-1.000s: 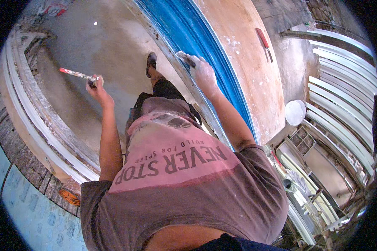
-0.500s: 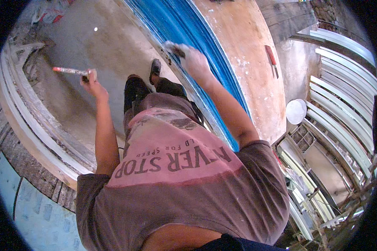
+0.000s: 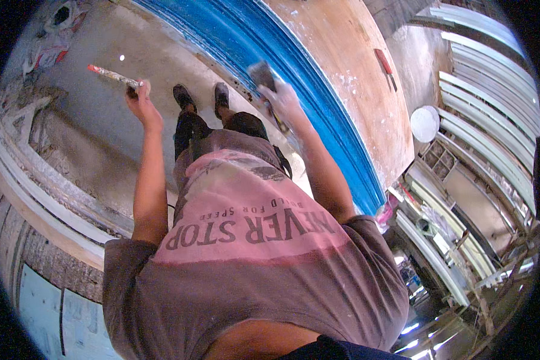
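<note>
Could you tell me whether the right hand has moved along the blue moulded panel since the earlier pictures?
Cannot tell: the right hand rests against the blue moulded panel throughout, and the camera itself shifts.

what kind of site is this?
Likely a woodwork or finishing workshop. A large curved panel edge is coated blue, the right hand holds a brush against it, white moulded frames are stacked at right, and the concrete floor is dusty.
</note>
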`<state>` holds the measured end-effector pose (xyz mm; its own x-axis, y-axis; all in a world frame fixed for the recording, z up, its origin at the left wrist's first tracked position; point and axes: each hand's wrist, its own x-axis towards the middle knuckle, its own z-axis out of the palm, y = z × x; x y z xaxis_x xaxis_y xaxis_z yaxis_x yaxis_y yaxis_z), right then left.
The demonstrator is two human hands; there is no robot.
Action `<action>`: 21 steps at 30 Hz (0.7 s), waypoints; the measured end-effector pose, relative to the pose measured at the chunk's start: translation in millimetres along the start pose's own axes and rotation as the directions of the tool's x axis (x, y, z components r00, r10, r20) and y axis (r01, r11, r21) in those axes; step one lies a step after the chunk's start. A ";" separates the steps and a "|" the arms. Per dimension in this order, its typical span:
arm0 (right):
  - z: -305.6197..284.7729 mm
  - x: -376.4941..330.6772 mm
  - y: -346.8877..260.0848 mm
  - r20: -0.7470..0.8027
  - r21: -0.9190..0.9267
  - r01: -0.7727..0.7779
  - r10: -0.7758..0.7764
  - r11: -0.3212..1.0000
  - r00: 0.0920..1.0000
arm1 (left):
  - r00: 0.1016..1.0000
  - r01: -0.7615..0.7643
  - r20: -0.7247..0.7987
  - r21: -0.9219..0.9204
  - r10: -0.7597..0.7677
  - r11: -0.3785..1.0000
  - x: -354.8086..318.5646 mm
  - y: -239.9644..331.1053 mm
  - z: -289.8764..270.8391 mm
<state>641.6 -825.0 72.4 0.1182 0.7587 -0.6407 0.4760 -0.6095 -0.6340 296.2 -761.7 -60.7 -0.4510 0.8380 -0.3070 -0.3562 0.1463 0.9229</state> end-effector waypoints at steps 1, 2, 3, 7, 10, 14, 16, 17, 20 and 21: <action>-1.0 3.8 -0.8 -0.015 0.022 0.008 -0.007 1.000 1.000 | 0.999 0.015 0.036 0.024 -0.016 1.000 6.5 2.0 3.5; 1.6 9.6 -0.1 -0.029 0.049 0.022 -0.020 0.999 0.999 | 0.999 -0.008 0.041 -0.007 0.008 1.000 14.1 1.9 4.7; -0.7 3.6 17.3 -0.042 0.074 -0.004 0.007 0.997 0.999 | 0.999 -0.034 0.035 -0.046 0.035 0.998 22.7 0.2 6.6; -19.9 -39.2 68.5 -0.028 0.205 -0.229 0.240 0.952 0.970 | 0.989 -0.089 0.126 0.048 0.082 0.995 37.0 15.7 21.4; 2.5 -25.1 28.1 -0.072 0.209 -0.161 0.179 0.965 0.981 | 0.979 -0.048 0.201 0.030 0.041 0.998 42.1 15.9 33.0; 6.7 -26.0 10.6 -0.116 0.228 -0.179 0.209 0.957 0.971 | 0.959 -0.042 0.285 0.108 0.010 0.993 40.6 17.6 47.1; 3.0 -54.8 48.9 -0.103 0.330 -0.300 0.350 0.895 0.931 | 0.941 -0.033 0.337 0.134 -0.014 0.990 32.1 20.8 50.3; 7.4 -65.2 48.1 -0.146 0.362 -0.317 0.389 0.877 0.910 | 0.936 -0.018 0.351 0.125 -0.028 0.992 27.9 22.2 53.2; 19.4 -33.9 34.8 -0.156 0.267 -0.138 0.184 0.954 0.970 | 0.920 0.016 0.386 0.120 -0.062 0.993 19.9 24.6 62.4; 28.5 -18.4 23.7 -0.164 0.271 -0.145 0.194 0.952 0.967 | 0.917 0.023 0.393 0.131 -0.073 0.991 18.2 22.5 65.2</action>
<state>625.9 -860.0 56.9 0.3495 0.6535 -0.6714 0.1996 -0.7521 -0.6281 333.3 -708.9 -30.3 -0.0660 0.9639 -0.2578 -0.2568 0.2333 0.9379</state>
